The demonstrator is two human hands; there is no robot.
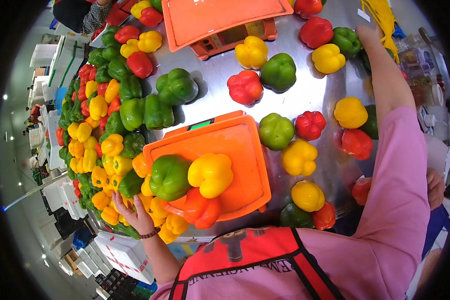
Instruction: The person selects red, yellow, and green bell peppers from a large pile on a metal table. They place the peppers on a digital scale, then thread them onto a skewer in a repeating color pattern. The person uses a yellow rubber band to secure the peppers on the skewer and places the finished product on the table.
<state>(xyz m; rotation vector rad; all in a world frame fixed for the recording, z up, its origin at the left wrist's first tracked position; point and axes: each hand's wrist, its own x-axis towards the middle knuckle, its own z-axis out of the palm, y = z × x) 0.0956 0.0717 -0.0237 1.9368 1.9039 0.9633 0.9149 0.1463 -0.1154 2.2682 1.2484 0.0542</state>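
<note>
An orange weighing scale (245, 150) stands in front of me on the steel table. On its tray sit a green pepper (169, 176), a yellow pepper (211, 174) and a red pepper (201, 209). My left hand (134, 214), with a bead bracelet at the wrist, rests with spread fingers on the pile of yellow and green peppers (102, 145) left of the scale. My right arm in a pink sleeve stretches to the far right. There my right hand (367, 35) is at a bundle of yellow mesh bags (382, 15), and its fingers are hidden.
Loose red, yellow and green peppers lie across the table (305, 95) right of the scale. A second orange scale (215, 22) stands at the far edge. Another person's sleeve (92, 17) shows at top left. White boxes (125, 255) are stacked below left.
</note>
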